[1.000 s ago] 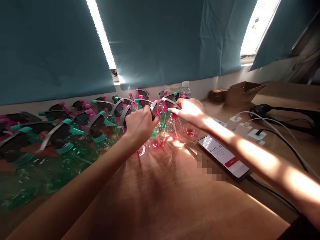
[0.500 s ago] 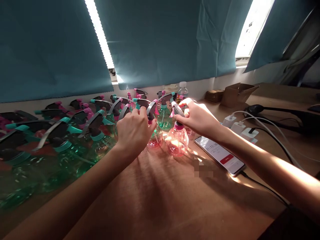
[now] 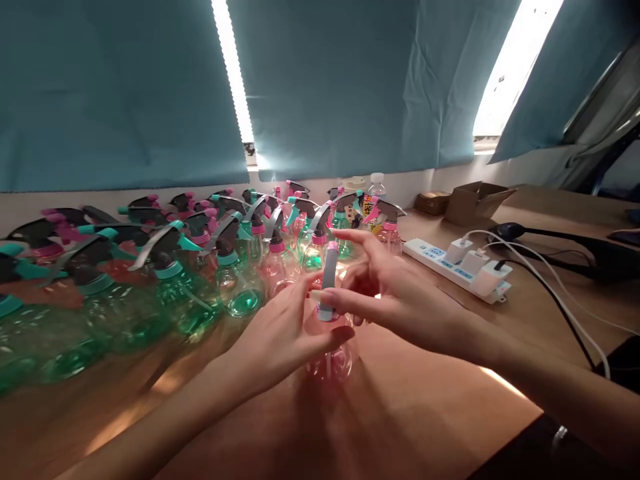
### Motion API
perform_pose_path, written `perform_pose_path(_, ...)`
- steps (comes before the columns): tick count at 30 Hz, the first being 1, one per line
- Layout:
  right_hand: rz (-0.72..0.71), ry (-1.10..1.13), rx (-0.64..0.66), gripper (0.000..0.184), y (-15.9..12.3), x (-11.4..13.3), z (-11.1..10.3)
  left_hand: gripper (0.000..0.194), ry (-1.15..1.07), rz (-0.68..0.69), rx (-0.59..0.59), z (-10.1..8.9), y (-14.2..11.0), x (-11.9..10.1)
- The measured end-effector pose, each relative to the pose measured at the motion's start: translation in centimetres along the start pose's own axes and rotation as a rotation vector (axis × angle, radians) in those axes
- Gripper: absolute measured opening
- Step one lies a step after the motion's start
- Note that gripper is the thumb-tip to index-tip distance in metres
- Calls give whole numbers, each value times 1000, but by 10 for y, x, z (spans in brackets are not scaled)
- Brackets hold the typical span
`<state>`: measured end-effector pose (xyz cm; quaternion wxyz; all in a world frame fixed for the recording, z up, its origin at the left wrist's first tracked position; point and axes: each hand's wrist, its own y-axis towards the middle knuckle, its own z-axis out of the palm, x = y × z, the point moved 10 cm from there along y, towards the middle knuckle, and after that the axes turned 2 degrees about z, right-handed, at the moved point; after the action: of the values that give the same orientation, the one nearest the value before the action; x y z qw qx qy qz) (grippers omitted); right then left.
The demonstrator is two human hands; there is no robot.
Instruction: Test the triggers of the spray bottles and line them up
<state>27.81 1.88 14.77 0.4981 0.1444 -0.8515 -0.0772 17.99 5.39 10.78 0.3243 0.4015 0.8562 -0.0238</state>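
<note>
A small pink spray bottle (image 3: 334,357) stands close in front of me on the wooden table (image 3: 400,413). My left hand (image 3: 280,340) cups its body from the left, fingers wrapped round it. My right hand (image 3: 387,293) pinches the grey trigger lever (image 3: 328,283) at the bottle's top between thumb and forefinger, the other fingers spread. Behind stands a crowd of green and pink spray bottles (image 3: 200,267) with black heads and grey triggers.
A white power strip (image 3: 453,260) with chargers and cables lies to the right. A cardboard box (image 3: 475,200) and a water bottle (image 3: 376,183) stand near the wall. Teal curtains (image 3: 350,80) hang behind, with bright light in the gaps.
The pink bottle has come out of the group and nearer to me; both hands now hold it together. The view shifted, and the phone is out of sight.
</note>
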Motion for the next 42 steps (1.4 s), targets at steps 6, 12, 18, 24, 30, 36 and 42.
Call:
perform_pose_path(6,-61,27,-515,55,-40,-47,-37,29,-154,-11,58,-2,-20,6)
perform_pose_path(12,41,-123,-41,78,-38,-91,44,32,-91,-3,32,-4,-25,6)
perform_pose_path(18,-240,102,219,92,-14,-52,94,48,-240,38,-60,-14,-19,7)
perform_pose_path(24,-296,57,365,90,12,-45,109,36,-402,57,-131,-25,-5,20)
perform_pose_path(30,-261,-205,384,85,17,-83,98,28,-404,9,-221,-35,-3,35)
perform_pose_path(36,-203,-383,344,82,10,-117,78,3,-324,-68,-278,-39,-6,41)
perform_pose_path(42,-225,-431,362,82,8,-117,81,4,-301,-153,-262,-37,-11,48)
